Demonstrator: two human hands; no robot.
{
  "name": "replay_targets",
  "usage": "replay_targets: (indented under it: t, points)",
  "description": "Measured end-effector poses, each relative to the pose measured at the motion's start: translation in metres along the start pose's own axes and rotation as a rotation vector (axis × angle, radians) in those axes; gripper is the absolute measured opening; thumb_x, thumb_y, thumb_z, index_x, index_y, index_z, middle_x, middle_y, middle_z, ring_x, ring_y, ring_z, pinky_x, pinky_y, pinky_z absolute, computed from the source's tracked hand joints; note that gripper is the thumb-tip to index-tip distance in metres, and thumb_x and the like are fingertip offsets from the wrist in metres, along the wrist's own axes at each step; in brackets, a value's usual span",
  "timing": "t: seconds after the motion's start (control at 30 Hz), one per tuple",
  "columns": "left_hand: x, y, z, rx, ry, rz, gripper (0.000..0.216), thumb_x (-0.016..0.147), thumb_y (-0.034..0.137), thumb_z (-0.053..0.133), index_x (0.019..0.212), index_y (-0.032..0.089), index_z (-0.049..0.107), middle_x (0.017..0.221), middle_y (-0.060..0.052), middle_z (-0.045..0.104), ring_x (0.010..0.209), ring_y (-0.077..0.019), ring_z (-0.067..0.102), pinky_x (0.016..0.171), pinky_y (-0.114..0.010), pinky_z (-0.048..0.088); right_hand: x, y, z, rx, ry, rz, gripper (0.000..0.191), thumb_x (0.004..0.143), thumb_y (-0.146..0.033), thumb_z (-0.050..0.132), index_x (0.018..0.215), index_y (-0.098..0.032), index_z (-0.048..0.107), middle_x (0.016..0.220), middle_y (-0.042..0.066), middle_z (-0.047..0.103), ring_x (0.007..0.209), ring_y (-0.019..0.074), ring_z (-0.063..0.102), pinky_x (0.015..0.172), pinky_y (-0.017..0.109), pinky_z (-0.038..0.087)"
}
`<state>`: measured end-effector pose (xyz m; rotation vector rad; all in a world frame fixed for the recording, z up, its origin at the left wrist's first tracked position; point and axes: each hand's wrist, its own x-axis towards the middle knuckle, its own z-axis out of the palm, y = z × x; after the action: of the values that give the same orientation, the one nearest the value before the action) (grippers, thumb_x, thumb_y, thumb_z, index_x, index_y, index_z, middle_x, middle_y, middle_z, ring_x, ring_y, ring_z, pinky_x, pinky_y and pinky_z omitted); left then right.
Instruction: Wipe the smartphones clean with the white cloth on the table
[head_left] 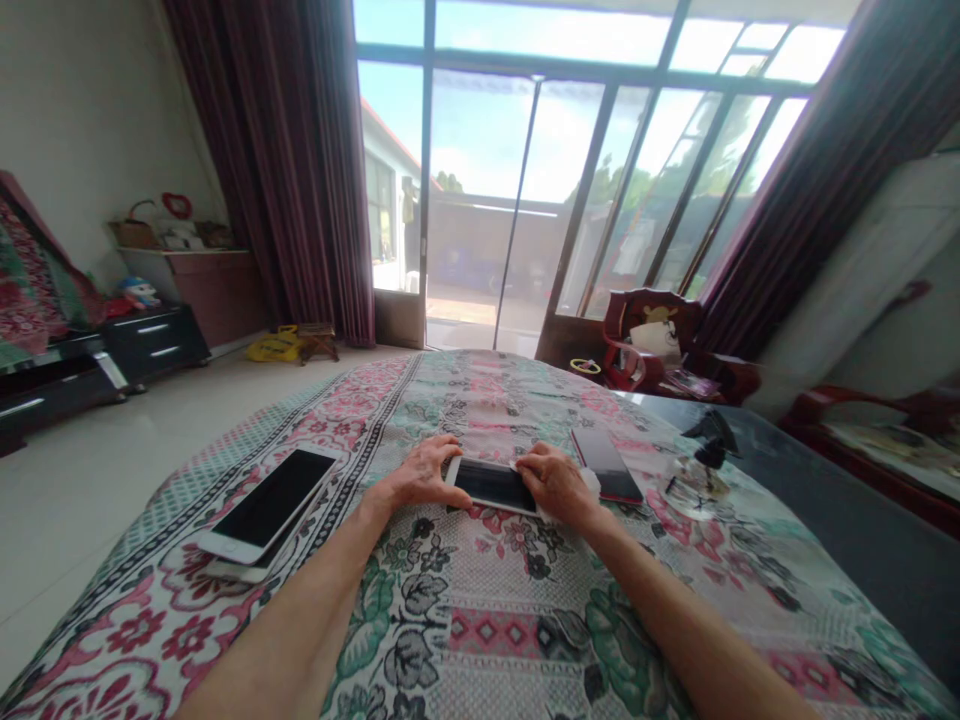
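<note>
A white-framed smartphone [491, 486] with a dark screen lies flat on the flowered tablecloth in front of me. My left hand [426, 474] grips its left end, thumb at the near edge and fingers at the far edge. Over the phone's right part, my right hand [556, 482] is closed around a white tissue or cloth [591, 482] and presses on the screen. Most of the white piece is hidden by the hand. Just right of it rests a dark phone with a reddish edge [609, 466]. At the left, a white phone [268, 502] lies on top of another pale phone [259, 568].
A clear spray bottle with a black nozzle [699, 470] stands on the cloth at the right. The patterned tablecloth [495, 610] covers the round-edged table. Beyond are a carved red wooden chair [637, 340], glass doors, dark curtains, and a low black cabinet [157, 338].
</note>
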<state>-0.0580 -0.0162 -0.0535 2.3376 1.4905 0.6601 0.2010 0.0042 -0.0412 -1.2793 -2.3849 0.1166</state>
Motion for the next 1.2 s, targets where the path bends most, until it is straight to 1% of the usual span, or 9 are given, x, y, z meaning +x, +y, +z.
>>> replay_targets:
  t: [0.13,0.23,0.5,0.67,0.8,1.07,1.2]
  points:
    - [0.000,0.000,0.000,0.010,0.001,0.005,0.074,0.052,0.058,0.080,0.114,0.022,0.062,0.138,-0.008,0.049,0.129,-0.0306,0.043,0.110,-0.038,0.033,0.004,-0.010,0.001,-0.008,-0.003,-0.004,0.023,0.089,-0.019,0.051,0.080,-0.020,0.073,0.084,0.004,0.062,0.083,0.0140,0.057,0.077,0.023,0.040]
    - [0.000,0.001,0.000,0.013,0.000,-0.002,0.074,0.053,0.059,0.079,0.115,0.022,0.062,0.139,-0.009,0.049,0.130,-0.0310,0.043,0.110,-0.039,0.033,0.005,-0.013,0.003,0.012,0.001,0.004,0.023,0.088,-0.019,0.052,0.082,-0.021,0.073,0.085,0.003,0.063,0.084,0.0142,0.058,0.078,0.023,0.040]
    - [-0.001,0.003,0.000,0.011,0.006,-0.008,0.072,0.054,0.059,0.078,0.116,0.026,0.062,0.139,-0.007,0.050,0.130,-0.0316,0.043,0.110,-0.041,0.033,0.002,-0.006,0.011,0.116,0.102,0.025,0.020,0.085,-0.017,0.054,0.086,-0.022,0.073,0.088,0.004,0.065,0.086,0.0145,0.059,0.082,0.024,0.042]
    - [-0.001,0.003,0.000,0.016,0.001,-0.017,0.074,0.054,0.059,0.078,0.116,0.022,0.062,0.140,-0.009,0.048,0.130,-0.0313,0.043,0.110,-0.040,0.033,0.001,0.000,0.008,0.127,0.078,0.018,0.021,0.084,-0.017,0.054,0.086,-0.021,0.074,0.086,0.003,0.065,0.081,0.0142,0.060,0.079,0.023,0.044]
    - [-0.001,0.000,0.000,0.019,-0.002,0.001,0.076,0.054,0.059,0.078,0.117,0.020,0.062,0.141,-0.010,0.047,0.130,-0.0303,0.043,0.109,-0.037,0.034,-0.002,0.003,0.005,0.134,0.102,0.027,0.020,0.084,-0.018,0.054,0.086,-0.020,0.074,0.086,0.004,0.066,0.081,0.0147,0.061,0.079,0.024,0.045]
    - [-0.001,-0.001,0.001,0.025,0.007,0.001,0.074,0.054,0.059,0.078,0.117,0.023,0.062,0.140,-0.007,0.049,0.130,-0.0310,0.042,0.110,-0.037,0.034,0.002,-0.001,0.009,0.129,0.090,0.019,0.020,0.083,-0.017,0.055,0.085,-0.022,0.075,0.085,0.004,0.066,0.083,0.0151,0.060,0.081,0.025,0.045]
    - [-0.001,0.000,0.001,0.025,-0.001,0.031,0.071,0.056,0.059,0.078,0.115,0.022,0.063,0.137,-0.007,0.050,0.129,-0.0311,0.044,0.109,-0.037,0.035,0.003,-0.006,0.007,0.120,0.064,0.031,0.021,0.084,-0.017,0.055,0.086,-0.023,0.075,0.087,0.004,0.067,0.082,0.0149,0.060,0.080,0.025,0.044]
